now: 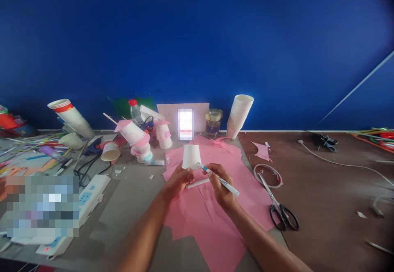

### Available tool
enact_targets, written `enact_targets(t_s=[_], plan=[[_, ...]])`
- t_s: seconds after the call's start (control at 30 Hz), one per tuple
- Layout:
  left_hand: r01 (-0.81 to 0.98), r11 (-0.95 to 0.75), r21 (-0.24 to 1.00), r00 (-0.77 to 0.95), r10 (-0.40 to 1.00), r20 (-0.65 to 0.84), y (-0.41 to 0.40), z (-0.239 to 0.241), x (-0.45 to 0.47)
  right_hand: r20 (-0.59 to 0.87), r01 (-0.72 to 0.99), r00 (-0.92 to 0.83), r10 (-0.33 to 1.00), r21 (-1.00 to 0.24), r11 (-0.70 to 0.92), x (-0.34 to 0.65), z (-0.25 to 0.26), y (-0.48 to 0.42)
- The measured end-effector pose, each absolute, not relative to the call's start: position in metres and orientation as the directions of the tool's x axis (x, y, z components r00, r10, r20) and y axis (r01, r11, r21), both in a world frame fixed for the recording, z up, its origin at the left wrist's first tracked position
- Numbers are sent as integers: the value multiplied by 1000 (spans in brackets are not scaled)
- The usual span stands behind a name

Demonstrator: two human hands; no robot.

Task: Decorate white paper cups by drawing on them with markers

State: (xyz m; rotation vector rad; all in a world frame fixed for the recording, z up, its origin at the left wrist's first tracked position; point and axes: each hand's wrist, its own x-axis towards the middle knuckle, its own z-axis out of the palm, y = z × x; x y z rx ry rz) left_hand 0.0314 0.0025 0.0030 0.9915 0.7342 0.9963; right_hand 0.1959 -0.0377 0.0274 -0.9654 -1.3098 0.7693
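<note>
A white paper cup [191, 155] stands upside down over the pink paper [215, 206]. My left hand [180, 179] is closed on the cup's lower left rim. In my right hand [221, 181] is a white marker pen [228, 186], held as for writing, its blue tip end at the cup's lower right side. I cannot tell if the tip touches the cup. A slim white stick-like piece [198, 183] lies between my hands, below the cup; its kind is unclear.
Black-handled scissors [279, 212] and a tape roll [267, 175] lie to the right. Behind stand a lit phone [186, 123], a glass jar [213, 124] and a tall cup stack [240, 116]. Decorated paper cups [132, 134] and a power strip [88, 206] are left.
</note>
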Motion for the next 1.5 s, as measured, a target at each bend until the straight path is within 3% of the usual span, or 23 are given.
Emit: enact_targets(t_s=[0.67, 1.0, 1.5], plan=[[-393, 233, 890, 334, 938, -99, 3, 2, 31, 389, 105, 86, 917, -919, 380, 198, 23, -35], [-379, 217, 900, 372, 926, -67, 4, -1, 30, 465, 26, 76, 882, -885, 464, 199, 24, -39], [-381, 215, 899, 351, 934, -75, 4, 0, 31, 467, 37, 75, 881, -884, 465, 196, 27, -39]])
